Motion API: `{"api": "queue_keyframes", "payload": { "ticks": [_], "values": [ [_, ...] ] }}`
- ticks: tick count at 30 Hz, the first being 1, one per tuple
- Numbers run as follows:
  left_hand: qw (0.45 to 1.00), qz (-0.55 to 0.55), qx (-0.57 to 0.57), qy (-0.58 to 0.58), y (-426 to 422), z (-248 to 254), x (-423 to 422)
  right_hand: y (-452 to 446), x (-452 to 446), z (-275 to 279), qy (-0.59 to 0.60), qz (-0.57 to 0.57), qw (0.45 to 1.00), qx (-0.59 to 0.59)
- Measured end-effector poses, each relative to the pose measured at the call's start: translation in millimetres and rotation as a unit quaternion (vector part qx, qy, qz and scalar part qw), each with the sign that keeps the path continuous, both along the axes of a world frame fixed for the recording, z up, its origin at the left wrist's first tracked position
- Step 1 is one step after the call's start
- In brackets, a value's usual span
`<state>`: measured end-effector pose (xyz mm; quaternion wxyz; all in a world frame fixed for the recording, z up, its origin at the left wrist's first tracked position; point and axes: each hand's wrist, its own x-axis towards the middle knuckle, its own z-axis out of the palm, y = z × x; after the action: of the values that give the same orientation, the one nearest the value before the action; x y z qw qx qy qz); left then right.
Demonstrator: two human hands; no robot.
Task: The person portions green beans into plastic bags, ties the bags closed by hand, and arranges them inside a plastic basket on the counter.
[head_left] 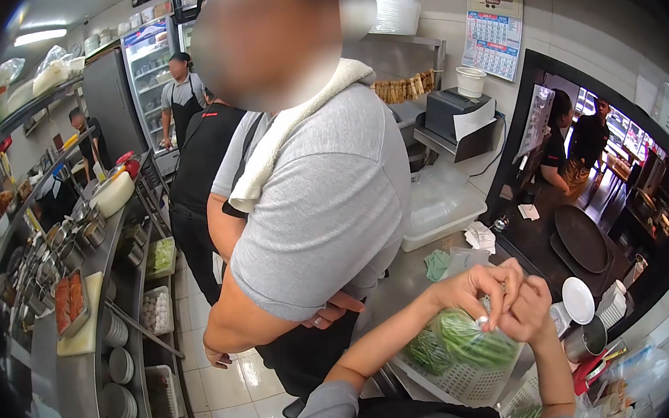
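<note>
Over a white perforated basket point(465, 381) at the lower right, my left hand point(481, 292) and my right hand point(528, 307) are close together. Both have their fingers pinched at the top of a clear plastic bag of green vegetables point(473, 338). A small white bit shows between the fingertips. Another bag of greens point(428, 350) lies in the basket, just left of the held one. A green cloth or wrap point(437, 265) lies on the counter behind my left hand.
A person in a grey shirt point(324, 186) stands close at my left. Beyond my hands are a plastic tub point(443, 227), a printer point(457, 114) and a pass-through with dark round trays point(581, 239). At the right are a white plate point(578, 301) and a metal pot point(586, 340).
</note>
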<state>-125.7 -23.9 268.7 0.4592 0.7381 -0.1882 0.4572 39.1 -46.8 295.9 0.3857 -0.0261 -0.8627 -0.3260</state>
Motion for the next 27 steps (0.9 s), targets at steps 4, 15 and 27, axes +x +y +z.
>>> {"api": "queue_keyframes", "payload": {
  "ticks": [4,15,27],
  "values": [
    [0.984,-0.019,-0.151,0.091,-3,-22,-5,-9,14,8,-0.111,-0.030,0.991,0.063],
    [0.887,-0.168,-0.405,0.142,-31,-106,29,-15,17,20,-0.349,0.062,0.932,0.081],
    [0.948,0.082,-0.248,0.180,-14,-131,14,-2,55,-93,-0.165,-0.019,0.822,-0.545]
  ]
}}
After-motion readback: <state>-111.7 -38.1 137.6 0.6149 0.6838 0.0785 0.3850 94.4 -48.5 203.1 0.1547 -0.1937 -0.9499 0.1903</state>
